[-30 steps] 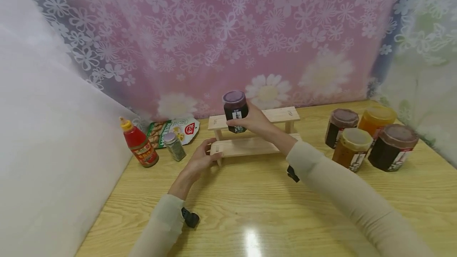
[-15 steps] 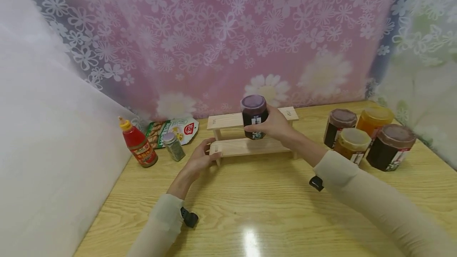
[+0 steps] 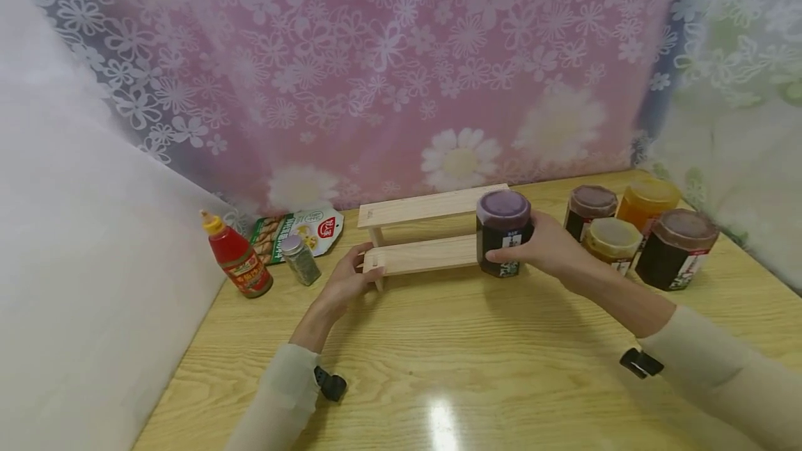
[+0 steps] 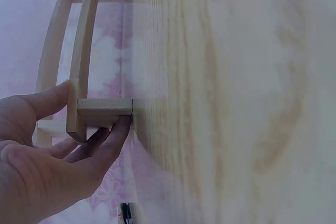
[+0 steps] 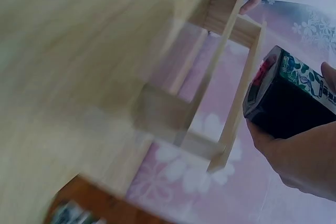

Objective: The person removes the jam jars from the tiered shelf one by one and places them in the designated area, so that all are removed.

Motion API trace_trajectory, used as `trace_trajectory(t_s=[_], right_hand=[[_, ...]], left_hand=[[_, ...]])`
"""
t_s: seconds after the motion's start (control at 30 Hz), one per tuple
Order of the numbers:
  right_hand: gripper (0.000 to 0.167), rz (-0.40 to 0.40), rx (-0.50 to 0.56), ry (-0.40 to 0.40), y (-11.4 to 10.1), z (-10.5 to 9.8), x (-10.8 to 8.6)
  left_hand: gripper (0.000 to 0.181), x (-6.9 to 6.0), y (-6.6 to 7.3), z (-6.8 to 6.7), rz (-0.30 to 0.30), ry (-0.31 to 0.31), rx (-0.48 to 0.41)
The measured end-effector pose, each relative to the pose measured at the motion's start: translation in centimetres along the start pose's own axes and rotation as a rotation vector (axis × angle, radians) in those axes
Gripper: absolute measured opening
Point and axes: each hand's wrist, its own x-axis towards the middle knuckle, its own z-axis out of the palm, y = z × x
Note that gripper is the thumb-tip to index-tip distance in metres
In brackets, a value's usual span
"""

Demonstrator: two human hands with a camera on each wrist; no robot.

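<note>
A dark jar with a purple lid is in the grip of my right hand, in front of the right end of a two-step wooden rack. In the right wrist view the jar is tilted and clear of the rack, its base toward the camera. My left hand holds the left end of the rack's lower step. The left wrist view shows the left thumb against the step's board and fingers under its end, by the leg. The jar hides the right end of the lower step.
At the right stand a small dark jar, an orange jar, an amber jar and a large dark jar. On the left are a red sauce bottle, a spice shaker and a green-white food packet.
My right hand has carried the dark jar rightward and lower, from above the rack's middle to its right end. The left hand stays on the rack.
</note>
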Motion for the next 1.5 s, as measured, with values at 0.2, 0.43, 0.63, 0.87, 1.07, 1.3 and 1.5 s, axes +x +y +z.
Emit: trace_trajectory(t_s=[0.2,0.43,0.63,0.87,1.07,1.3,1.5], right_hand=[[0.092,0.028,-0.054,0.021,2.3,-2.4,-3.6],[0.096,0.069,-0.122,0.005,5.6,-4.4,-6.9],[0.087,0.067,-0.251,-0.01,8.7,-6.7,-9.6],[0.081,0.11,-0.27,0.005,11.1,-9.5,-11.5],[0.086,0.173,-0.256,0.037,12.6,-11.2,-12.3],[0.095,0.252,-0.184,0.055,13.4,-12.5,-12.6],[0.095,0.241,-0.163,0.046,13.9,-13.0,-12.2]], left_hand=[[0.068,0.0,0.0,0.2,0.005,-0.001,-0.005],[0.067,-0.1,0.1,0.0,0.007,0.0,0.012],[0.067,-0.1,0.0,0.4,0.007,-0.002,0.007],[0.067,0.0,0.1,0.2,0.014,0.0,-0.008],[0.067,0.0,0.1,0.1,0.009,0.003,0.007],[0.068,0.0,0.1,0.2,-0.007,0.001,0.017],[0.068,0.2,0.1,0.1,-0.013,-0.004,-0.015]])
